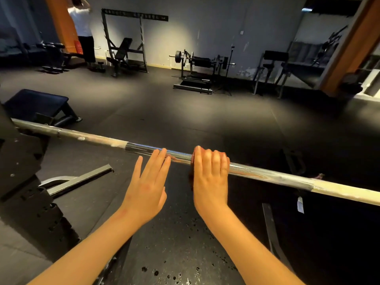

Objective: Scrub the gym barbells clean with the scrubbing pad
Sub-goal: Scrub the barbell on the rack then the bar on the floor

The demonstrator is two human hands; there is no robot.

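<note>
The barbell (267, 175) lies with its long axis 9 to 4 o'clock; the right hand (209, 177) has its grip curled over it, pressing the dark red scrubbing pad (191, 173) to the bar, so strokes should follow that axis. The left hand (148, 188), at 9 o'clock of the right, lies flat, fingertips on the bar, holding nothing. Hanging white tag (300, 204): writing unreadable.

Nothing here is showing clearly enough to be read. A small white tag (300, 205) is hanging below the barbell (267, 174), but any print on it is coming out too blurred. The black strip (134, 15) across the top of the far rack (131, 51) is carrying pale marks, too small to tell as letters or numbers.
</note>
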